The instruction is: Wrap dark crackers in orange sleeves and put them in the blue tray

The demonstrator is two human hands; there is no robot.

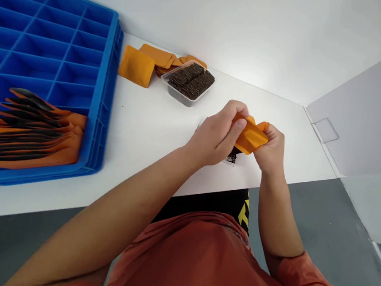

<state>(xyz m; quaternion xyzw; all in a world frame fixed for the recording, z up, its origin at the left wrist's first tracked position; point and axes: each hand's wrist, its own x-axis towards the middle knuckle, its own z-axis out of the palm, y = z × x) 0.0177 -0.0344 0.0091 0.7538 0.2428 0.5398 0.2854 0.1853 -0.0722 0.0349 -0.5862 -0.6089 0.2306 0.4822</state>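
Both of my hands hold one small orange pouch (252, 136) above the white table. My left hand (221, 133) pinches it with thumb and fingers at its left side. On the other side, my right hand (271, 147) grips the right edge, its fingers partly behind the material. Beneath my left hand sits a container with dark bits (232, 156), mostly covered by the hand. Farther back stands a clear plastic tub (184, 100) filled with two rows of thin dark-brown flat pieces (191, 79).
A blue divided crate (107, 101) stands at the left, with a row of orange-and-black pouches (43, 138) in its near compartment. A loose orange pouch (136, 66) and a pile of orange pouches (159, 56) lie by the wall. White walls bound the table (139, 165) behind and right.
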